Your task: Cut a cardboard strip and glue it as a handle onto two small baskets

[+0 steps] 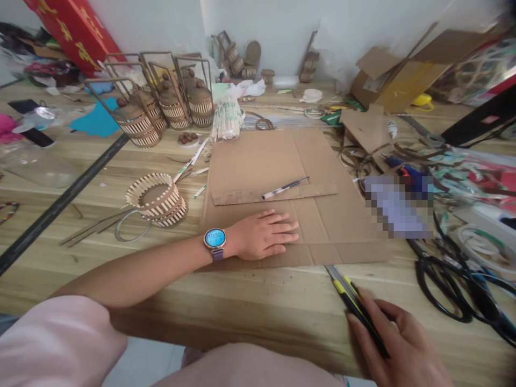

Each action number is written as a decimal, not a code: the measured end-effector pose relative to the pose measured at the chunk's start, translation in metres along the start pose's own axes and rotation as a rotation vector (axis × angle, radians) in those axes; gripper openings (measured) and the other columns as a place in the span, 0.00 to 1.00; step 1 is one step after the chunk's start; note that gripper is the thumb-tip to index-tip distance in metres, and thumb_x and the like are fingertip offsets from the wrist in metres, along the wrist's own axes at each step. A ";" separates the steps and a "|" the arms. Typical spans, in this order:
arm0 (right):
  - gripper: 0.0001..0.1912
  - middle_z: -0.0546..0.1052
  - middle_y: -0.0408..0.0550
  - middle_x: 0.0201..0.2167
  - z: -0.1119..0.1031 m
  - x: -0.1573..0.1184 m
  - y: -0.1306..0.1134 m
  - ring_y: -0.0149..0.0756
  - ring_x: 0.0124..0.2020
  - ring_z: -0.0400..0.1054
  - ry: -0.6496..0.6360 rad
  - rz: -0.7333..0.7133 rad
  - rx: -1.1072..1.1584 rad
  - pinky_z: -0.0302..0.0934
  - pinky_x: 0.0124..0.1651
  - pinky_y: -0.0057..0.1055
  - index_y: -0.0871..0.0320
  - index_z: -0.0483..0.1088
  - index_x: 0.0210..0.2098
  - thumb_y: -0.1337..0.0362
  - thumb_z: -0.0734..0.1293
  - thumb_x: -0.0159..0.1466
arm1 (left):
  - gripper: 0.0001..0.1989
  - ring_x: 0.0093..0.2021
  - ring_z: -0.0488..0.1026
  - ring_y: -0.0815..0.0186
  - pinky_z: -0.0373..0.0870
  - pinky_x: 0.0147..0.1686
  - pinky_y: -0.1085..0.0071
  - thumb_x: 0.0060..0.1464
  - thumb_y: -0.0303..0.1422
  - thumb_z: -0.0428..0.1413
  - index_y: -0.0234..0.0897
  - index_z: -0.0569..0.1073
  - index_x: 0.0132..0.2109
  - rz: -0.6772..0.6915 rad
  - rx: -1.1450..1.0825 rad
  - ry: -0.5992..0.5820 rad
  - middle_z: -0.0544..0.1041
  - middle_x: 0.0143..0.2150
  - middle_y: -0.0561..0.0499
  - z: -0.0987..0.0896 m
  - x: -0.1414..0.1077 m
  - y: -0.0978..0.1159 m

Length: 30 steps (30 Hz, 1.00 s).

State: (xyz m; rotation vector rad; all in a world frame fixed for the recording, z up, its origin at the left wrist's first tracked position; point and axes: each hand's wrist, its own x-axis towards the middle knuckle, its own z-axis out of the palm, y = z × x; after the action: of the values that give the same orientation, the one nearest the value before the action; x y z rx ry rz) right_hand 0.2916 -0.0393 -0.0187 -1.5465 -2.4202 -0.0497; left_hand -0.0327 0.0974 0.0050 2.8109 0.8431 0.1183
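My left hand (262, 235) lies flat on a large sheet of cardboard (258, 153), its fingers spread toward the right. In my right hand (403, 344), at the lower right, is a black and yellow utility knife (357, 306). Its blade points up and left, just short of the sheet's near edge. A pen (286, 188) rests across a narrower cardboard strip (237, 195) on the sheet, beyond my left hand. To the left stands a small slatted basket (157, 200) made of pale and brown strips.
Several slatted lanterns with tall handles (173, 107) stand at the back left. Bundled sticks (226, 119) lie behind the sheet. Large black-handled scissors (455, 290) and a glue gun (409, 174) lie among clutter at the right. An open cardboard box (415, 75) stands behind.
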 end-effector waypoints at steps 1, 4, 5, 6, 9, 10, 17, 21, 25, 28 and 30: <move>0.35 0.68 0.58 0.50 -0.001 0.000 -0.002 0.50 0.46 0.71 -0.008 -0.001 0.003 0.71 0.47 0.47 0.52 0.46 0.71 0.59 0.61 0.68 | 0.24 0.73 0.47 0.57 0.40 0.71 0.56 0.71 0.41 0.39 0.40 0.61 0.68 0.000 0.002 -0.002 0.55 0.72 0.52 0.000 0.000 0.000; 0.34 0.68 0.57 0.49 -0.001 0.000 -0.006 0.49 0.47 0.70 -0.022 0.007 0.016 0.71 0.48 0.46 0.52 0.48 0.70 0.59 0.62 0.68 | 0.24 0.73 0.47 0.57 0.40 0.71 0.57 0.71 0.41 0.39 0.40 0.61 0.68 -0.006 0.010 -0.009 0.55 0.72 0.52 0.000 0.000 0.000; 0.33 0.67 0.57 0.49 -0.001 0.000 -0.007 0.49 0.47 0.70 -0.021 0.008 0.022 0.71 0.48 0.46 0.53 0.49 0.70 0.59 0.62 0.68 | 0.24 0.73 0.47 0.57 0.40 0.71 0.57 0.71 0.41 0.39 0.40 0.61 0.68 -0.008 0.012 -0.010 0.55 0.72 0.52 0.000 0.000 0.001; 0.33 0.67 0.57 0.49 0.000 0.000 -0.008 0.48 0.47 0.70 -0.018 0.011 0.028 0.71 0.48 0.45 0.53 0.49 0.70 0.58 0.62 0.68 | 0.24 0.73 0.47 0.57 0.40 0.71 0.57 0.71 0.41 0.39 0.40 0.61 0.68 -0.009 0.013 -0.011 0.55 0.72 0.52 -0.001 0.000 0.001; 0.32 0.68 0.57 0.50 0.001 0.001 -0.011 0.48 0.48 0.70 -0.022 0.022 0.040 0.71 0.49 0.44 0.54 0.50 0.69 0.59 0.62 0.69 | 0.24 0.73 0.47 0.57 0.41 0.70 0.56 0.71 0.41 0.39 0.40 0.61 0.68 -0.009 0.010 -0.012 0.55 0.72 0.52 -0.001 0.001 0.001; 0.32 0.68 0.56 0.50 0.001 0.001 -0.012 0.47 0.48 0.70 -0.022 0.025 0.043 0.71 0.48 0.44 0.54 0.51 0.69 0.59 0.62 0.69 | 0.24 0.73 0.47 0.57 0.41 0.70 0.55 0.71 0.41 0.39 0.40 0.61 0.68 -0.008 0.009 -0.012 0.55 0.72 0.52 -0.001 0.001 0.001; 0.29 0.68 0.56 0.49 -0.001 0.003 -0.024 0.46 0.47 0.71 0.000 0.042 0.061 0.70 0.49 0.42 0.57 0.56 0.66 0.58 0.62 0.69 | 0.24 0.73 0.47 0.57 0.41 0.70 0.57 0.71 0.40 0.40 0.40 0.61 0.68 -0.012 0.017 -0.013 0.56 0.72 0.52 -0.003 0.000 0.002; 0.29 0.68 0.54 0.46 -0.001 0.008 -0.036 0.42 0.45 0.71 0.012 -0.016 0.078 0.72 0.47 0.38 0.55 0.53 0.68 0.60 0.61 0.70 | 0.24 0.73 0.47 0.57 0.41 0.71 0.57 0.71 0.40 0.40 0.40 0.61 0.68 -0.013 0.016 -0.018 0.56 0.72 0.52 -0.003 0.001 0.002; 0.29 0.68 0.54 0.45 0.002 0.013 -0.043 0.44 0.44 0.71 0.057 -0.023 0.064 0.72 0.45 0.40 0.54 0.52 0.69 0.59 0.59 0.70 | 0.23 0.73 0.47 0.58 0.41 0.71 0.57 0.71 0.40 0.41 0.41 0.61 0.68 -0.019 0.013 -0.017 0.56 0.72 0.53 -0.002 0.001 0.002; 0.28 0.68 0.54 0.45 0.001 0.014 -0.045 0.44 0.44 0.71 0.041 -0.035 0.050 0.72 0.44 0.40 0.55 0.54 0.68 0.59 0.60 0.70 | 0.23 0.73 0.47 0.58 0.41 0.71 0.57 0.71 0.40 0.40 0.42 0.61 0.68 -0.020 0.021 -0.017 0.56 0.72 0.53 -0.003 0.000 0.002; 0.26 0.68 0.55 0.45 -0.001 0.015 -0.045 0.44 0.43 0.71 0.051 -0.036 0.047 0.72 0.44 0.40 0.57 0.56 0.66 0.58 0.59 0.70 | 0.23 0.73 0.47 0.58 0.41 0.71 0.56 0.71 0.40 0.40 0.41 0.61 0.68 -0.019 0.030 -0.023 0.56 0.72 0.53 -0.003 0.000 0.002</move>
State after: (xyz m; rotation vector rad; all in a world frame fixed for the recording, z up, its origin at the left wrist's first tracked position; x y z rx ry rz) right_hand 0.2454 -0.0450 -0.0093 -1.4632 -2.3926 -0.0381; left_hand -0.0316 0.0960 0.0085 2.8256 0.8728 0.0703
